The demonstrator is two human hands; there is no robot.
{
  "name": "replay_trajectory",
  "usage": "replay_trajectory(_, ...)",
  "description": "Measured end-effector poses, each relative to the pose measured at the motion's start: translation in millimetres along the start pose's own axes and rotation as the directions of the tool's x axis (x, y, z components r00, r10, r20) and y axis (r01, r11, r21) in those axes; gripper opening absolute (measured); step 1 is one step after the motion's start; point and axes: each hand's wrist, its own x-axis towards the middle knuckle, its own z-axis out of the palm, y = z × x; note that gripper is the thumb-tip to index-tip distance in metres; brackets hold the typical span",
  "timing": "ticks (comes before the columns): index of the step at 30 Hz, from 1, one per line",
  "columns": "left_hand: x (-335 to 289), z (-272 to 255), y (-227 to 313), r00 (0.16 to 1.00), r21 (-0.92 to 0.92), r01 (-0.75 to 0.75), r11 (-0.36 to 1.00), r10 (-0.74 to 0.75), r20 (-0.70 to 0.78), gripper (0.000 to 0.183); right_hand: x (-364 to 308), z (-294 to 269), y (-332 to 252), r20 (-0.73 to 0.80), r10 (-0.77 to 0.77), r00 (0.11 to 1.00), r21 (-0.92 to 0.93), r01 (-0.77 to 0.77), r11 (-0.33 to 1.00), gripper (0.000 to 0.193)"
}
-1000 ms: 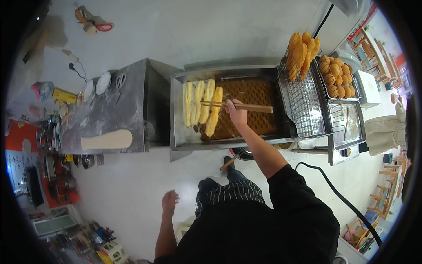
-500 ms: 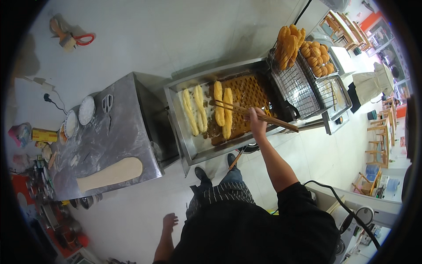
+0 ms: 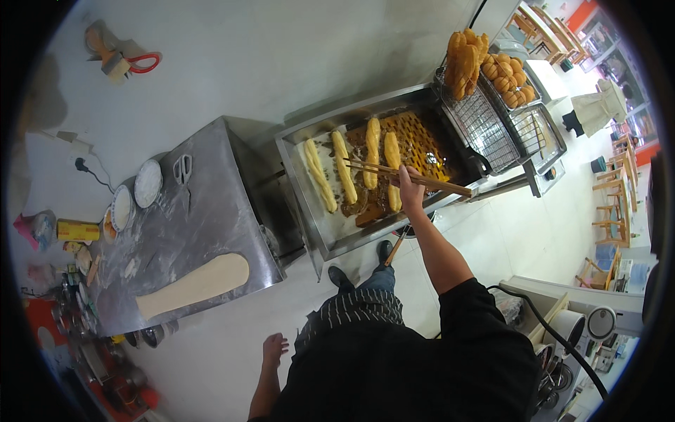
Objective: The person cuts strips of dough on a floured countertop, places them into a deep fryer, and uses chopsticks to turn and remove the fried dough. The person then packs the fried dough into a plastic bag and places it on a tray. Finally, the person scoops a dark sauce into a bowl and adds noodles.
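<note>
Dough sticks (image 3: 373,153), four of them, pale yellow, lie side by side in the fryer (image 3: 299,187), from its left end to past the middle, over oil and a brown perforated plate. The right hand (image 3: 410,188) is closed round long chopsticks (image 3: 446,187), which cross above the two sticks on the right; their tips end at the second stick from the left, though whether they touch it is hard to tell from this height. The left hand (image 3: 275,347) hangs well apart from the fryer, fingers loosely bent. Right of the fryer is a wire rack (image 3: 481,133), with browned sticks (image 3: 463,65) bunched at its far end and brown balls (image 3: 508,79) just beside. On the tabletop (image 3: 204,219), to the left, lie a dough sheet (image 3: 197,285), scissors (image 3: 183,172) and floury bowls (image 3: 148,183).
</note>
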Motion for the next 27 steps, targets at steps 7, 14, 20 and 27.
replay_trajectory(7, -8.4, -16.4, -18.8, 0.998, 0.292, 0.026, 0.956, -0.043, 0.051, 0.036, -46.6, 40.3, 19.0, 0.167, -0.272, 0.948, -0.366, 0.315, 0.876, 0.022)
replay_trajectory(14, 5.9, -19.9, 7.0, 0.999, -0.002, -0.03, 1.0, 0.03, -0.036, 0.044, -58.2, 92.9, 60.5, 0.057, -0.346, 0.937, -0.501, 0.326, 0.802, 0.021)
replay_trajectory(20, 7.4, -11.5, 2.7, 1.0, -0.031, -0.024, 0.999, 0.024, -0.005, 0.047, -41.8, 61.5, 47.8, -0.372, 0.373, 0.85, 0.403, -0.214, 0.89, 0.02)
replay_trajectory(27, 18.6, -5.4, -24.7, 0.986, 0.364, -0.07, 0.929, 0.009, 0.168, 0.036, -45.0, -15.9, -17.8, -0.115, 0.114, 0.987, 0.079, -0.105, 0.991, 0.023)
